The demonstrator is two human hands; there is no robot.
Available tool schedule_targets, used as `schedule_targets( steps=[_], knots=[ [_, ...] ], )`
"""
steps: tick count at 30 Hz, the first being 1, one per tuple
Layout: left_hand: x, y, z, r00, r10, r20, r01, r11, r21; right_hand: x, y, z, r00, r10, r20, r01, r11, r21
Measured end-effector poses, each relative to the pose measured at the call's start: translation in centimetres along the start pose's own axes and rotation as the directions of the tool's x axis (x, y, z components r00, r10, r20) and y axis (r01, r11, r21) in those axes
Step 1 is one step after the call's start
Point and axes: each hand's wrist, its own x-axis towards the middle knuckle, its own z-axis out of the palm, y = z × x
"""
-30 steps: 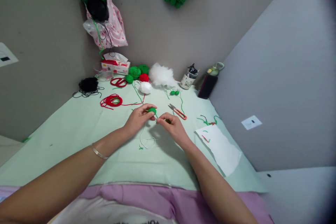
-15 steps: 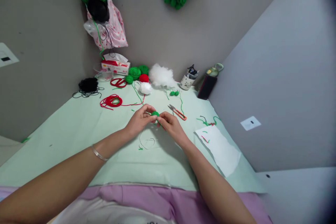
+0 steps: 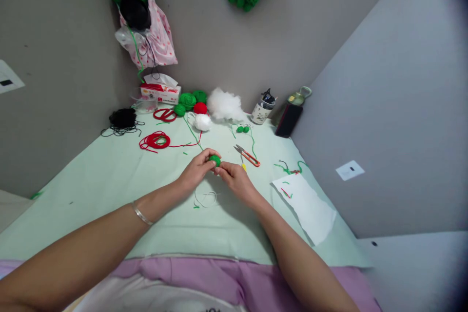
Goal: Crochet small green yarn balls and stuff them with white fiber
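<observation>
My left hand [image 3: 200, 165] is closed around a small round green crocheted piece [image 3: 215, 160], which shows between thumb and fingers. At the piece's lower right edge, my right hand [image 3: 234, 178] pinches with thumb and forefinger; its fingertips partly hide what they grip. A slim yellow-handled tool [image 3: 243, 167] shows just beyond my right knuckles; whether it lies on the table or is held I cannot tell. Orange-handled thread snips [image 3: 247, 155] lie open right behind it. Below my hands a thin pale loop of thread [image 3: 205, 200] rests on the cloth.
Red yarn [image 3: 159, 140], black yarn [image 3: 123, 118], green yarn balls [image 3: 187, 101] and white stuffing [image 3: 224, 105] lie toward the back. Red-handled scissors [image 3: 165, 115] are near a tissue box [image 3: 161, 93]. A pen cup [image 3: 262, 111], a phone [image 3: 289, 121] and white paper [image 3: 307, 209] are rightward.
The green piece has turned and shifted slightly left in my left hand. My right fingers have moved lower on its edge, and the yellow-handled tool now shows.
</observation>
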Motion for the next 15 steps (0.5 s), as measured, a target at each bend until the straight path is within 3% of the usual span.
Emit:
schedule_targets(
  steps=[9, 15],
  knots=[
    [0.5, -0.5, 0.0, 0.994, 0.039, -0.106, -0.031, 0.997, 0.076, -0.5, -1.2, 1.8, 1.0, -0.01, -0.007, 0.01, 0.996, 0.086],
    [0.6, 0.2, -0.8, 0.989, 0.06, -0.135, -0.055, 0.998, 0.042, -0.1, -1.0, 1.0, 0.991, -0.015, 0.132, -0.006, 0.988, 0.155]
  ],
)
